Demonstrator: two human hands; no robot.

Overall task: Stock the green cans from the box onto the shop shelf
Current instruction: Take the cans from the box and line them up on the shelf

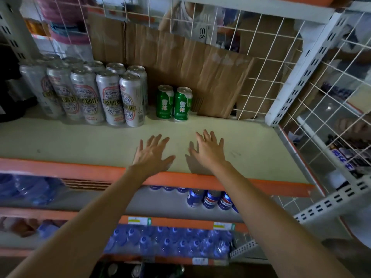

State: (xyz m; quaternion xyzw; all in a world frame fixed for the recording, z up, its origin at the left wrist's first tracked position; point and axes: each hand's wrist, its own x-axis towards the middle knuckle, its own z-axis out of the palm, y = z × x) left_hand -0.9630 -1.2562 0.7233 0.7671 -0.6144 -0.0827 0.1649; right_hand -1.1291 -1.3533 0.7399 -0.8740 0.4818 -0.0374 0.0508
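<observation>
Your left grip (153, 155) and right grip (208, 152) are spread and holding nothing over the front of the shelf (70, 141); two green cans (182, 104) stand at the back.
A hurried reach could, I judge, topple the tall silver cans (96, 97) just left of the pair, or tip the pair against the cardboard (190, 63) behind. The pale shelf looks smooth, and wire mesh (331, 109) closes its right end.

We can read nothing with certainty: the green cans (182, 104) carry two white Chinese characters, blurred; the silver cans (109, 99) bear gold-banded lettering we cannot make out; the blue cans (210, 198) and the shelf price tags (139, 221) are likewise illegible.
</observation>
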